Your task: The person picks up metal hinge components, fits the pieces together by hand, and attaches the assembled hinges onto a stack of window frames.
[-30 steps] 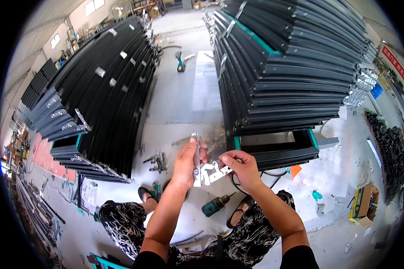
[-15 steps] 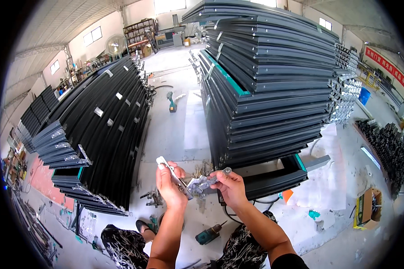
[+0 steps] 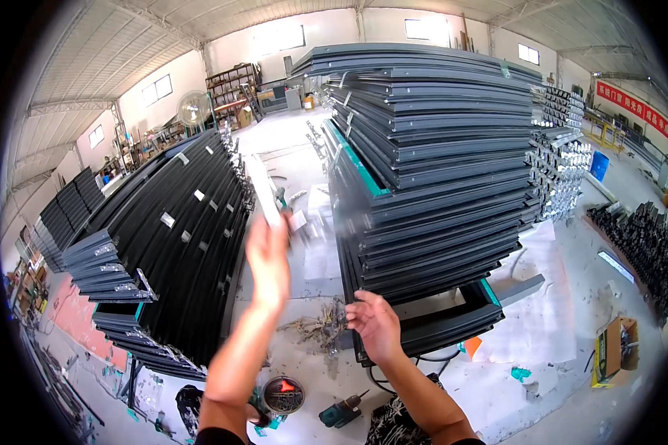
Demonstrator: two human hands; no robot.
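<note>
Raised between the two stacks, my left hand [image 3: 269, 252] grips a long silver window hinge [image 3: 262, 185]. The hinge is smeared by motion, and its linked metal arms show as a pale blur to the right of the hand. My right hand [image 3: 375, 324] is lower, by the near end of the right stack of dark frames [image 3: 453, 193]. Its fingers are loosely bent and a little apart, with no object visible in them. A heap of small metal hardware [image 3: 315, 326] lies on the floor just left of it.
A stack of dark frames [image 3: 193, 230] stands on the left. Near my feet are a round tub of screws [image 3: 283, 394] and a cordless drill [image 3: 341, 410]. An open cardboard box [image 3: 614, 352] sits at right, and a dark pile of profiles [image 3: 638, 252] beyond it.
My left hand has lifted the hinge up and away toward the left. My right hand has let go of it and moved slightly down. The view has tilted up a little.
</note>
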